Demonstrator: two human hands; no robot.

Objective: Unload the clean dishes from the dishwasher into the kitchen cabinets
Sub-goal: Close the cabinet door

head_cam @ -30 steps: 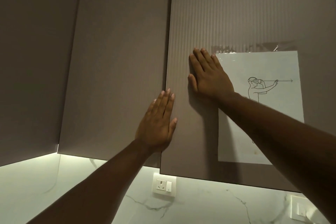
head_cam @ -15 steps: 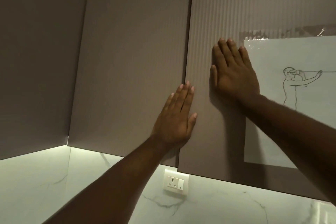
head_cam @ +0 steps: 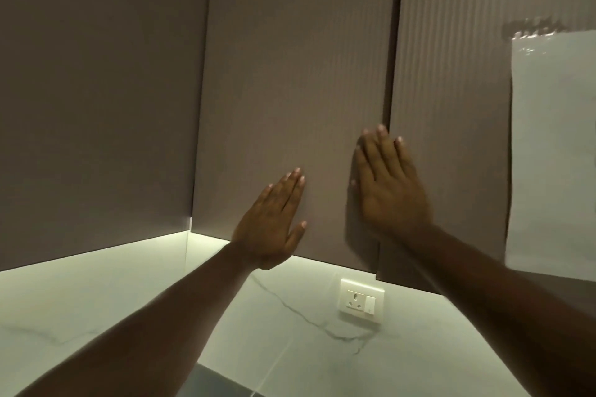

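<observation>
Two closed, ribbed brown cabinet doors fill the upper view: the middle door [head_cam: 290, 100] at 12 o'clock, the right door [head_cam: 451, 106] at 2 o'clock. The left hand [head_cam: 274, 222] lies flat, fingers straight, on the middle door; the right hand [head_cam: 388, 184] presses flat across the seam. A taped paper sheet [head_cam: 554, 155] hangs at 3 o'clock; a wall socket [head_cam: 362, 300] sits below on the marble.

1. I can read no words, brands or numbers anywhere in my view.
2. The white sheet of paper [head_cam: 553, 151] taped to the right cabinet door [head_cam: 451, 106] shows me only a blank part; no writing on it is legible.
3. The wall socket [head_cam: 362, 300] below the cabinets carries no marking I can make out.
</observation>
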